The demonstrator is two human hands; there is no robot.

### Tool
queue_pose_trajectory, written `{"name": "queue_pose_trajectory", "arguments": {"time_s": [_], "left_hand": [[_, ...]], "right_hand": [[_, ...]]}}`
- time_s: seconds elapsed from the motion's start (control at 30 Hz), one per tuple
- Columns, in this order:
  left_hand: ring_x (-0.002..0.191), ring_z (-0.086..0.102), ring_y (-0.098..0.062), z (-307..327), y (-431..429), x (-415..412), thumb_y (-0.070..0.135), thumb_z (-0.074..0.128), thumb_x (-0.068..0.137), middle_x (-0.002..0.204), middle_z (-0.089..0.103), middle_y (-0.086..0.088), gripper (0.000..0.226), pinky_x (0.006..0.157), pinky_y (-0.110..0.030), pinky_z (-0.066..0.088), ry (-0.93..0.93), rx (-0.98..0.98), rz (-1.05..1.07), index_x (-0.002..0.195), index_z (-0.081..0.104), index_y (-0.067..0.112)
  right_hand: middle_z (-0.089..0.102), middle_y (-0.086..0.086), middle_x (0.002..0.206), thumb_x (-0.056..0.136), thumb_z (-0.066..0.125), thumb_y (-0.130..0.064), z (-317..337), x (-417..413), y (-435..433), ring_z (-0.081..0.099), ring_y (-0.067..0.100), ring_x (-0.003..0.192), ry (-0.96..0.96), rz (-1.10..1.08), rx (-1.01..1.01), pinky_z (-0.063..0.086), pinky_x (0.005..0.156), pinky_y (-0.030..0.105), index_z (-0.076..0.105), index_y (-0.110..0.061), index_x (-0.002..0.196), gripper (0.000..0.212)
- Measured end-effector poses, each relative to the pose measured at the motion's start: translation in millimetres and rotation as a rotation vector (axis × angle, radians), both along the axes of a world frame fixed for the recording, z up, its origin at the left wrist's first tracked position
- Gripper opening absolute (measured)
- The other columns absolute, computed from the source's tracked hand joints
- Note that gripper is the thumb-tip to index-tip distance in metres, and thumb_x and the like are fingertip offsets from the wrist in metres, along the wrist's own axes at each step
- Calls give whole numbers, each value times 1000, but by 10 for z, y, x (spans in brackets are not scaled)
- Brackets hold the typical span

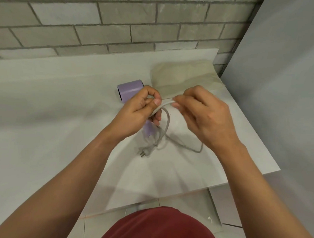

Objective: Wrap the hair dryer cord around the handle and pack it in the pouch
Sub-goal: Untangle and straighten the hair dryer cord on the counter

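Observation:
A lilac hair dryer point(129, 89) lies on the white counter point(54, 105), barrel to the upper left. My left hand point(140, 112) grips its handle, whose lilac end point(148, 130) shows below my fingers, and holds the cord against it. The grey cord point(167, 123) loops down from both hands and trails right across the counter. Its plug point(145, 152) rests on the counter below the handle. My right hand point(201, 113) pinches the cord just right of my left hand. A beige pouch point(185, 78) lies flat behind my hands, near the counter's back right corner.
A grey brick wall point(120, 23) rises behind the counter. A plain grey panel point(280, 88) stands at the right. The counter's right edge point(259, 141) falls off to a tiled floor point(194, 201) below.

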State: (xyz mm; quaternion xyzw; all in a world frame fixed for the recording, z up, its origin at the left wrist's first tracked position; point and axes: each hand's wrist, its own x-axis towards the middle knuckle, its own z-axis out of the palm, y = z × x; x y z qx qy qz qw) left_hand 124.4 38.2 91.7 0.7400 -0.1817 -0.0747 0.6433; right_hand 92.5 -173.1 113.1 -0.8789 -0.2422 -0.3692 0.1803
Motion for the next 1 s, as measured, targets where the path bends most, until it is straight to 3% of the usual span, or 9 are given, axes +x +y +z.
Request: {"name": "queue_pose_trajectory", "arguments": {"time_s": [0.2,0.33,0.43,0.53,0.6,0.67,0.8,0.9,1.0], "left_hand": [[73,60,-18,-126,84,16,12,47,110,75,59,-12,11,81,-26,49,-36,-42,76,103,54,17],[69,54,-12,-79,36,49,14,48,110,70,58,-2,10,71,-19,45,-40,0,75,103,54,17],[65,51,-8,-52,15,70,14,48,110,70,55,-5,9,66,-14,42,-23,-3,81,103,53,18],[60,50,-4,-42,-8,56,13,49,109,71,54,-9,5,61,-11,40,5,-9,68,105,51,15],[59,50,-4,-23,-24,46,12,48,109,70,54,-9,6,58,-11,39,19,-33,63,104,50,15],[59,49,-6,5,-34,58,12,47,110,69,55,-4,8,55,-14,38,23,-59,64,104,49,16],[55,49,-15,15,2,74,17,49,110,69,61,-2,4,52,-23,39,51,-34,29,107,49,15],[55,56,-22,-27,25,76,18,48,110,68,62,-4,7,54,-28,46,54,-22,36,109,48,11],[55,58,-22,-103,80,89,14,45,110,66,60,-2,6,59,-29,51,117,-98,80,106,48,14]], "right_hand": [[66,8,91,103,68,-17,259,67,-143,56,8,78,-3,-105,461,45,71,17,76,-2,98,18],[62,-7,92,103,68,-22,281,100,-240,55,-5,79,83,-175,556,43,71,13,76,-13,98,14],[65,-12,103,99,66,-23,210,108,-345,59,1,88,311,-312,459,49,83,21,74,-27,109,13],[59,4,141,85,60,-5,148,30,-217,53,32,122,335,-297,151,41,105,37,57,-19,146,63],[63,1,137,80,62,-9,119,-36,-1,58,31,121,325,-117,-39,42,104,46,55,-21,147,68],[70,-3,117,87,65,-20,24,-54,154,66,28,103,341,-10,-196,51,94,48,62,-25,139,52],[66,0,92,101,61,-29,-37,65,166,67,27,77,293,40,-98,56,54,44,75,-24,118,22],[68,2,92,105,60,-25,50,94,142,67,27,82,151,17,-61,55,53,45,76,-18,111,18],[71,5,96,107,61,-18,185,111,102,66,23,82,56,20,133,57,67,43,75,-10,110,17]]}}
